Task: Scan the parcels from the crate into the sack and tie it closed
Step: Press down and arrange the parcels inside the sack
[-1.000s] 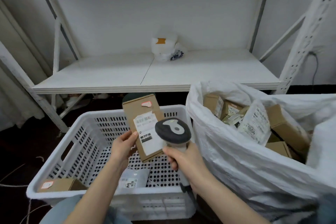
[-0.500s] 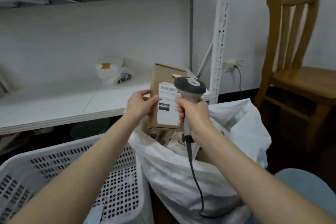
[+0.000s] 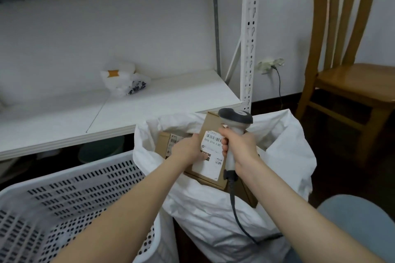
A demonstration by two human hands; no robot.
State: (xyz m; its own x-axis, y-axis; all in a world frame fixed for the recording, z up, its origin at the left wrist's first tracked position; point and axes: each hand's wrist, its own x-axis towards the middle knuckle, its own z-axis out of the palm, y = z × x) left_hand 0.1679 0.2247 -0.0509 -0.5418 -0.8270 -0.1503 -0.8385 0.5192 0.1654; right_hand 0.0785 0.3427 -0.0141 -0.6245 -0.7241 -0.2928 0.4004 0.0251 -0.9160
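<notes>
I see the left hand gripping the parcel at its left edge, with the fingers curled over the white label. The right hand is wrapped tight around the handle of the scanner. The scanner's dark head stands above the fist, just in front of the parcel's top right corner. Its cable drops from the bottom of the handle and runs down across the front of the sack.

The parcel is a flat brown box, tilted with its label towards me. It sits low in the sack's open mouth, with the white rim rising on both sides of it. Behind the left hand I make out a second box inside the sack, barcode facing up.

The crate stands just left of the sack, white and perforated. Its inside is blurred and I cannot tell what is in it.

Beyond both runs a white shelf with a crumpled plastic bag on it. A slotted upright stands at the shelf's right end. To the right, a wall socket has a lead plugged in, and a wooden chair stands against the wall. A blue-grey knee fills the lower right corner.
</notes>
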